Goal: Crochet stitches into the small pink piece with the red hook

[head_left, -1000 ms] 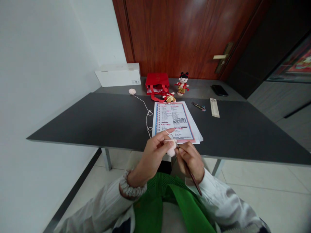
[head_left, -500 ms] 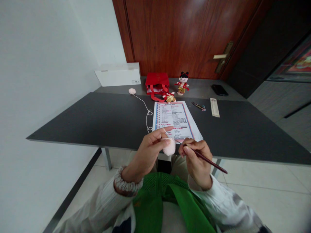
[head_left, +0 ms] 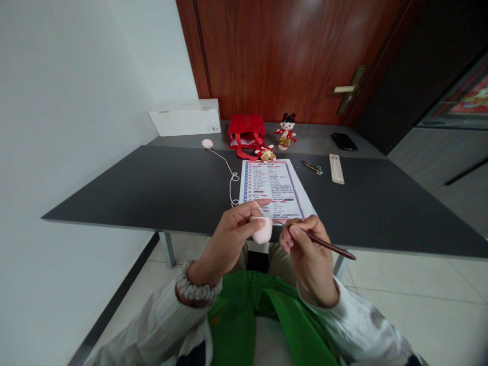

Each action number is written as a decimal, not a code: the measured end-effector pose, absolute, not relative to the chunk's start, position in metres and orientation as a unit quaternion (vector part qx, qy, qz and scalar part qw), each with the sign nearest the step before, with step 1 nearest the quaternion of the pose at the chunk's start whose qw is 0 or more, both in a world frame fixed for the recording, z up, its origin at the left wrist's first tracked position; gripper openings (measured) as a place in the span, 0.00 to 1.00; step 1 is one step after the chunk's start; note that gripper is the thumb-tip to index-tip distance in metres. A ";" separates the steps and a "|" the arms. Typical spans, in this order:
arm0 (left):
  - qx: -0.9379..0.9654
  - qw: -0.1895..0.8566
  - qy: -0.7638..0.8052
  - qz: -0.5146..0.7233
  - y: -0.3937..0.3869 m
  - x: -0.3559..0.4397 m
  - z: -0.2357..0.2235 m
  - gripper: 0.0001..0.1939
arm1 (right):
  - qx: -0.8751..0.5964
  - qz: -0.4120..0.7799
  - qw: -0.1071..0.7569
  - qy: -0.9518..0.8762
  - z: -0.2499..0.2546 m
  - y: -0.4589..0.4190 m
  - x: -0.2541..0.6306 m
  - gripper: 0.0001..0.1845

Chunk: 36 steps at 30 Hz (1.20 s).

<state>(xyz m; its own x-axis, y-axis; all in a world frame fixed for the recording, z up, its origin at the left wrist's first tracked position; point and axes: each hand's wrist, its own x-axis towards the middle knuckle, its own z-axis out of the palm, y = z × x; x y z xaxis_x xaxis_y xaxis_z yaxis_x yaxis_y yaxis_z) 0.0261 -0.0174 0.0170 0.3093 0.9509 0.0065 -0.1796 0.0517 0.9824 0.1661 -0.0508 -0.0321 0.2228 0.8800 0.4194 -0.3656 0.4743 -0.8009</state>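
Between thumb and fingers, my left hand (head_left: 232, 226) pinches a small pale pink crochet piece (head_left: 263, 233), rounded like a cup. Yarn runs over the raised left index finger. My right hand (head_left: 308, 249) grips a crochet hook (head_left: 331, 246) with a dark reddish-brown handle; its thin metal tip points left and reaches the top edge of the piece. Whether the tip sits inside a stitch is too small to tell. A loose yarn strand (head_left: 231, 183) trails across the table to a small pale ball of yarn (head_left: 207, 144).
A printed pattern sheet (head_left: 272, 185) lies beyond my hands on the dark table (head_left: 171, 183). Behind it are a red bag (head_left: 246, 127), a doll lying down (head_left: 266, 153) and a standing doll (head_left: 285, 132). Rightward lie small scissors (head_left: 310, 166), a pale packet (head_left: 336, 169) and a phone (head_left: 344, 142).
The crochet piece and my left hand have shifted slightly left. The hook's handle end has risen a little, so the hook lies flatter. Things on the table have stayed put.
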 end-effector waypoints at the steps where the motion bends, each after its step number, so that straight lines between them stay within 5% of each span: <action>1: 0.522 0.621 0.372 0.451 -0.017 0.026 0.017 0.06 | -0.280 0.441 0.724 -0.451 -0.030 -0.050 0.167 0.09; 7: 0.531 0.635 0.355 0.435 -0.017 0.024 0.023 0.06 | -0.244 0.181 0.630 -0.714 -0.033 -0.054 0.191 0.15; 12: 0.588 0.608 0.367 0.387 -0.013 0.024 0.027 0.02 | -0.300 0.297 0.666 -0.615 -0.037 -0.056 0.194 0.10; 16: 0.629 0.595 0.379 0.326 -0.012 0.024 0.030 0.19 | -0.287 0.380 0.695 -0.539 -0.040 -0.055 0.184 0.08; 20: 0.659 0.569 0.382 0.311 -0.013 0.023 0.033 0.18 | -0.252 0.413 0.708 -0.514 -0.040 -0.054 0.178 0.07; 29: 0.587 0.655 0.351 0.321 -0.014 0.023 0.033 0.20 | -0.207 0.172 0.587 -0.764 -0.027 -0.054 0.205 0.15; 36: 0.575 0.671 0.347 0.317 -0.013 0.022 0.030 0.21 | -0.282 0.441 0.702 -0.483 -0.030 -0.064 0.182 0.09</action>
<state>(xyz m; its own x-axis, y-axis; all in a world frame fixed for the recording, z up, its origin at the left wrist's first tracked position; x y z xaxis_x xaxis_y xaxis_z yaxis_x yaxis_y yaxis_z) 0.0219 -0.0131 0.0297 0.5595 0.8227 -0.1010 -0.0263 0.1394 0.9899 0.1818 -0.0644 -0.0299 0.1453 0.8910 0.4302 -0.3466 0.4531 -0.8213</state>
